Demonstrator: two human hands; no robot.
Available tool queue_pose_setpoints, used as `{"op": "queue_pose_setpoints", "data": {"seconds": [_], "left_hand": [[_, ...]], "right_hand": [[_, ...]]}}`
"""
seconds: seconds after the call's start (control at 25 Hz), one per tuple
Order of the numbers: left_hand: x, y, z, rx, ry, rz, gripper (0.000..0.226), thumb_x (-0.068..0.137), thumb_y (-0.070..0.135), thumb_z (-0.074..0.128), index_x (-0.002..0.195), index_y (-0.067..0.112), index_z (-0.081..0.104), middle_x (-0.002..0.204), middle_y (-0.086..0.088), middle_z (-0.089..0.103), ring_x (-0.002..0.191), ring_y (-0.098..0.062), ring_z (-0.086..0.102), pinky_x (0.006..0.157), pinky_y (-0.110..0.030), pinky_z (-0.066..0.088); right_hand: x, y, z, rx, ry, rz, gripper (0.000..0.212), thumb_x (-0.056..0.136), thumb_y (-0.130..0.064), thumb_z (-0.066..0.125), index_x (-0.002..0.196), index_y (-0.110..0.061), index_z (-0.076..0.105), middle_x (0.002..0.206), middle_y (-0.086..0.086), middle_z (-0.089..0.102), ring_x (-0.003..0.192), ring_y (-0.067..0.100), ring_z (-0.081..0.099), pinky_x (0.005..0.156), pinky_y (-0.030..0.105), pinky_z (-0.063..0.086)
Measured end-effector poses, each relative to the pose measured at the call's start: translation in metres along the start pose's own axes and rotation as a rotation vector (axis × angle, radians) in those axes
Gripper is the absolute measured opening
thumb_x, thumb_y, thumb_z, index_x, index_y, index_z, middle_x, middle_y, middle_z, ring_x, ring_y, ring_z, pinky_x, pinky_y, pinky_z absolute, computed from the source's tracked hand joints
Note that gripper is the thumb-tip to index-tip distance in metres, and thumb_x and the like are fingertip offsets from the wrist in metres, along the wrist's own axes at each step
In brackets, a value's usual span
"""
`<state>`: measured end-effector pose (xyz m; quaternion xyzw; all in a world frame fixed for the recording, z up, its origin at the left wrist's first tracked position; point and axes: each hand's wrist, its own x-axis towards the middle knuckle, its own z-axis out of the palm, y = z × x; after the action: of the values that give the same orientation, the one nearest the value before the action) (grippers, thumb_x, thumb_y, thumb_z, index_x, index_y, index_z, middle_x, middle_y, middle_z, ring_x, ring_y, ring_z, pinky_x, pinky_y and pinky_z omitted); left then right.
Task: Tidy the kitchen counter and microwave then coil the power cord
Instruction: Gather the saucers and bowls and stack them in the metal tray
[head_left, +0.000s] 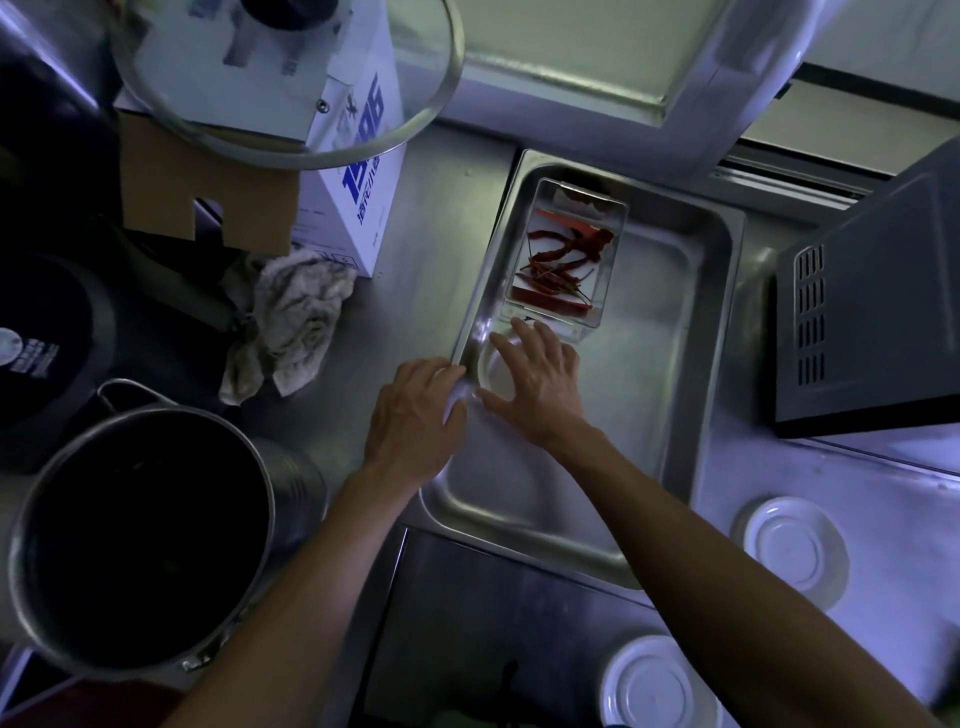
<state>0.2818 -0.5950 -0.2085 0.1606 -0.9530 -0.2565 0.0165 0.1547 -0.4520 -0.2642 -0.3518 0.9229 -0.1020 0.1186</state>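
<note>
- The worktop (431, 249) is brushed stainless steel, dimly lit, with a window sill along its far edge.
- A shallow steel tray (670, 395) lies at the centre of the worktop.
- The microwave (878, 322) stands at the right, just beside the tray, its dark vented side facing the camera.
- A clear box of dried red chillies (563, 260) sits in the tray's far left corner.
- A crumpled cloth (291, 322) lies left of the tray, near a white carton (353, 208).
- A large steel pot (140, 535) stands at the near left.
- Two white dishes (789, 545) rest at the near right.
- The left hand (415, 415) rests on the tray's left rim, fingers curled over it.
- The right hand (540, 374) lies spread and flat on a small clear round dish (493, 369) inside the tray.
</note>
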Motion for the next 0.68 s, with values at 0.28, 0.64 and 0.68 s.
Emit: {"op": "queue_pose_setpoints", "data": {"seconds": [0.28, 0.64, 0.68], "left_hand": [[0.002, -0.012, 0.001, 0.015, -0.02, -0.004, 0.037, 0.089, 0.02, 0.065, 0.124, 0.008, 0.064, 0.126, -0.011, 0.062, 0.117, -0.031, 0.054, 0.094, -0.049, 0.048], [-0.02, 0.013, -0.013, 0.07, -0.035, 0.002, 0.041, 0.089, 0.022, 0.063, 0.129, 0.013, 0.061, 0.13, -0.005, 0.06, 0.12, -0.029, 0.051, 0.096, -0.046, 0.046], [-0.025, 0.022, -0.014, 0.075, -0.031, 0.014, 0.042, 0.088, 0.02, 0.064, 0.128, 0.013, 0.062, 0.13, -0.005, 0.061, 0.119, -0.029, 0.052, 0.095, -0.046, 0.046]], "right_hand": [[0.001, -0.001, 0.016, -0.08, 0.009, 0.042, 0.085, 0.081, -0.079, 0.033, 0.15, -0.031, 0.023, 0.162, 0.01, 0.021, 0.15, 0.038, 0.012, 0.117, 0.06, 0.017], [-0.038, -0.002, -0.01, -0.016, -0.024, 0.039, 0.077, 0.094, -0.063, 0.045, 0.156, -0.026, 0.018, 0.167, 0.008, 0.001, 0.154, 0.029, -0.004, 0.122, 0.052, 0.006], [-0.051, 0.0, -0.015, 0.014, 0.003, 0.033, 0.075, 0.094, -0.059, 0.049, 0.155, -0.024, 0.022, 0.167, 0.008, 0.006, 0.154, 0.029, 0.001, 0.122, 0.05, 0.009]]}}
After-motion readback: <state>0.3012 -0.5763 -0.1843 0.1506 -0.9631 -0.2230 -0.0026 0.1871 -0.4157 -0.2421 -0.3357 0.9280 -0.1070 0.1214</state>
